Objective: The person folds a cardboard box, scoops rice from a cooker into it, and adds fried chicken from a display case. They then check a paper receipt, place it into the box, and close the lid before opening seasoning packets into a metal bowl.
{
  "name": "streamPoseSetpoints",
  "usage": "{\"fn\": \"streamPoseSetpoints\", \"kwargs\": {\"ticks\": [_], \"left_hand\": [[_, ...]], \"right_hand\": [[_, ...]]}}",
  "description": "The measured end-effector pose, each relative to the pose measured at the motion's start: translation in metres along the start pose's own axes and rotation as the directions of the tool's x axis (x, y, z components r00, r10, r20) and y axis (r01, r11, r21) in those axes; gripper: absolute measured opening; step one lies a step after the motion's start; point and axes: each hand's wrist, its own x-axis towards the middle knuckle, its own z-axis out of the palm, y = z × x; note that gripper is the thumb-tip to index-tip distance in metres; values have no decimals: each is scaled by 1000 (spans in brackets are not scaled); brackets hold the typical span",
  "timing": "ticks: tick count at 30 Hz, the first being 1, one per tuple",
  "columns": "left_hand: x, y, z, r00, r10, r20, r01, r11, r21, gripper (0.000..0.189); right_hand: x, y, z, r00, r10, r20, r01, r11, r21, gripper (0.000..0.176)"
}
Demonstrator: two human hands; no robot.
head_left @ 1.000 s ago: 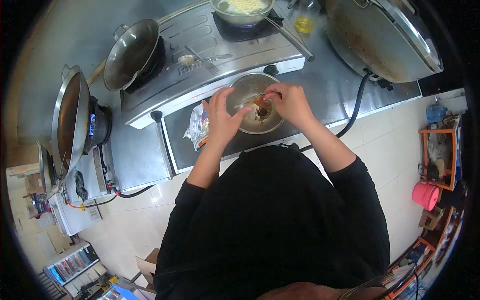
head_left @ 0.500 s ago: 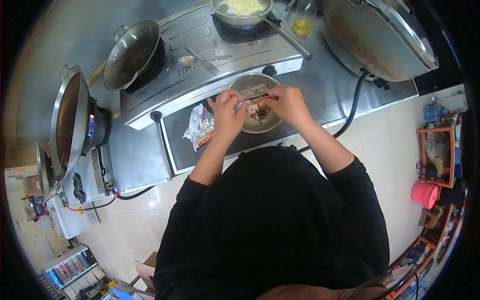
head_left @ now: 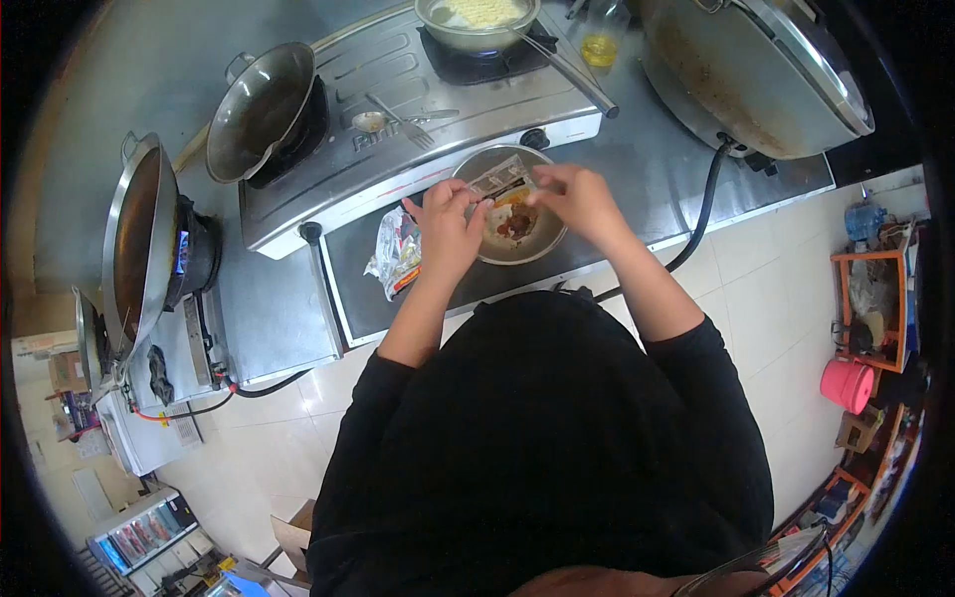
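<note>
My left hand [head_left: 451, 221] pinches a clear, printed seasoning sachet [head_left: 500, 178] by its left end, above a metal bowl [head_left: 542, 242]. At the sachet's right end is my right hand [head_left: 580, 202], its thumb and forefinger apart and nothing visible between them. Inside the bowl lie white, reddish and dark brown seasonings [head_left: 514, 221]. A crumpled silver noodle wrapper [head_left: 397, 253] rests on the counter just left of my left forearm.
Noodles cook in a pan [head_left: 477, 38] over a lit burner, its long handle [head_left: 582, 80] reaching toward me. A fork [head_left: 403, 121] and a spoon [head_left: 369, 122] lie on the stove top [head_left: 368, 75]. Woks [head_left: 261, 109] stand left; a large lidded pot [head_left: 746, 80] stands right.
My right fingers have come off the sachet and spread apart. The sachet now tilts up at its right end, in my left hand. More brown-red seasoning shows in the bowl.
</note>
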Motion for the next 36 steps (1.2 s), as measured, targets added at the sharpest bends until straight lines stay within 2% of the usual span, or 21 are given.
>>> {"fn": "streamPoseSetpoints", "kwargs": {"ticks": [3, 6, 9, 12, 14, 15, 18, 24, 27, 30, 31, 33, 36], "left_hand": [[-2, -6, 0, 1000, -6, 4, 5, 998, 55, 15], [-4, -9, -1, 1000, -20, 10, 20, 997, 77, 15], [-4, -9, -6, 999, -54, -8, 54, 998, 39, 15], [-7, -11, -27, 994, -94, -62, 94, 995, -15, 17], [-10, -20, -46, 988, -102, -117, 90, 991, -102, 18], [-13, -25, -54, 979, -83, -184, 72, 995, -64, 17], [-27, -40, -79, 966, -181, -183, 171, 983, -72, 18], [-58, -94, -77, 962, -263, -80, 273, 943, 188, 16], [-70, -114, -67, 938, -345, -37, 343, 906, 247, 16], [-80, -127, -58, 935, -345, -82, 355, 912, 206, 16], [-80, -128, -57, 932, -345, -111, 358, 923, 142, 21], [-78, -125, -59, 881, -458, -120, 470, 876, 105, 32], [-79, -128, -58, 828, -535, -169, 549, 834, 53, 49]], "right_hand": [[3, 38, -17, 987, 48, -152, -57, 997, -55, 24], [-3, 90, -22, 974, 165, -153, -194, 960, -203, 21], [-23, 108, -13, 985, 10, -170, -83, 901, -427, 23], [-29, 117, -6, 986, 10, -165, -77, 911, -404, 23], [-27, 119, -4, 983, 100, -154, -151, 918, -366, 22], [-27, 120, -2, 978, 147, -148, -190, 919, -346, 22], [-26, 124, 0, 982, 110, -155, -167, 887, -430, 17], [-19, 126, -2, 989, 67, -130, -120, 878, -464, 12], [-17, 109, -9, 973, 130, -193, -192, 917, -349, 10], [-7, 68, -19, 959, -92, -269, 13, 960, -281, 8], [-6, 43, -20, 961, -132, -243, 73, 969, -238, 7], [-2, -16, -6, 955, -217, -203, 189, 971, -149, 7], [-2, -64, 43, 903, -429, 27, 426, 886, -182, 5]]}}
